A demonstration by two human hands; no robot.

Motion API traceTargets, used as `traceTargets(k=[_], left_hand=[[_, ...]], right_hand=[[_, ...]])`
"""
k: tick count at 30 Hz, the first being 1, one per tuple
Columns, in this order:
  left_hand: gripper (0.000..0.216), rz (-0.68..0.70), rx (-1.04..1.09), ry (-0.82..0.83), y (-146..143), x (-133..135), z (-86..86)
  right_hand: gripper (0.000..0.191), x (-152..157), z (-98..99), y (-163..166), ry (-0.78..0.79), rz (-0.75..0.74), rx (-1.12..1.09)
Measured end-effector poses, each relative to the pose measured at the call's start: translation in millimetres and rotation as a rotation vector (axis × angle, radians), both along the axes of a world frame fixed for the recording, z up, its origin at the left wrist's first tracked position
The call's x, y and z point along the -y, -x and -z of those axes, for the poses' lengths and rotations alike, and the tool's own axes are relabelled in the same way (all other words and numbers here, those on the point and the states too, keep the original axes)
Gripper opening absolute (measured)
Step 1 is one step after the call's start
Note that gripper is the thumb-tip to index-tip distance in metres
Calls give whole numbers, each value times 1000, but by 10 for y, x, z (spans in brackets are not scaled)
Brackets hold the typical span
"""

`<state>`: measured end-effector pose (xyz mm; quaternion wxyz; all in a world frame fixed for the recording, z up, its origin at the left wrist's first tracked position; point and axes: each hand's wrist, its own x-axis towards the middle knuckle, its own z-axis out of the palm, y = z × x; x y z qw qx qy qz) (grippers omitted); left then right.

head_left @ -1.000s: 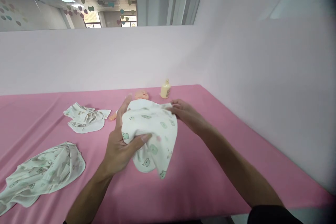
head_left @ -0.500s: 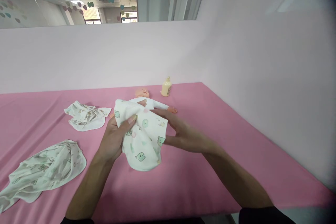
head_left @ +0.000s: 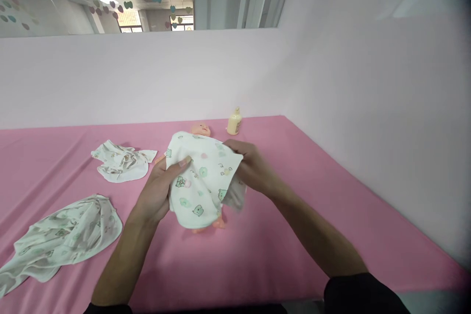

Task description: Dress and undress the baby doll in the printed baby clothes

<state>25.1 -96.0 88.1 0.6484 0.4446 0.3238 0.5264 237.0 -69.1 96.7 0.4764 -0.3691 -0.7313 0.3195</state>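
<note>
A white baby cloth [head_left: 200, 181] printed with green bears is stretched between my two hands, held up in front of a baby doll [head_left: 200, 130]. My left hand [head_left: 158, 189] grips its left side, thumb lying on the front. At the upper right edge, my right hand [head_left: 253, 167] is closed on the fabric, its fingertips partly behind the cloth. A greyish fold hangs below that hand. Most of the doll is hidden; its head shows above the cloth and its feet show below. Whether the cloth is a garment or a bib, I cannot tell.
A crumpled printed cloth [head_left: 123, 161] lies to the left, and a larger one [head_left: 69, 235] is nearer to me. Behind the doll, a pale yellow pump bottle [head_left: 234, 121] stands by the wall. The pink table cover [head_left: 287, 250] meets white walls at the back and right.
My right hand has moved slightly right and up, spreading the cloth wider and turning a fold out. The cloth has risen a little, so the doll's feet now show and its arms are covered.
</note>
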Motion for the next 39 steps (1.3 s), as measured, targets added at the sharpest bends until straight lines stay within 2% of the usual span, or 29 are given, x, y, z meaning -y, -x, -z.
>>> traceTargets(k=[3, 6, 11, 14, 19, 23, 25, 27, 30, 32, 35, 39], left_hand=[[45, 19, -42, 15, -28, -14, -5], [46, 39, -72, 9, -77, -14, 13], [42, 30, -99, -26, -115, -32, 84], [45, 67, -126, -13, -127, -53, 126], [69, 17, -250, -43, -202, -17, 81], [96, -40, -279, -75, -236, 11, 21], [97, -53, -270, -61, -224, -17, 45], [82, 16, -304, -26, -199, -61, 111], [49, 211, -401, 62, -139, -100, 260], [44, 262, -412, 143, -74, -84, 377], [47, 223, -351, 267, 77, -2, 542], [49, 47, -273, 333, 411, 154, 650]], right_hand=[[11, 22, -141, -29, -8, 83, -96], [12, 40, -206, -28, 41, 63, -185], [29, 28, -121, -19, 214, -64, -233], [31, 17, -76, -10, 367, -126, -288], [22, 39, -120, 21, 558, -135, -427], [21, 35, -140, -2, 600, -93, -483], [23, 19, -111, -25, 605, -72, -512], [24, 0, -43, -47, 622, -61, -530], [26, -25, 139, -74, 680, 15, -562], [24, -38, 303, -101, 728, 28, -558], [18, -56, 585, -176, 813, -123, -528], [26, -55, 960, -317, 898, -149, -580]])
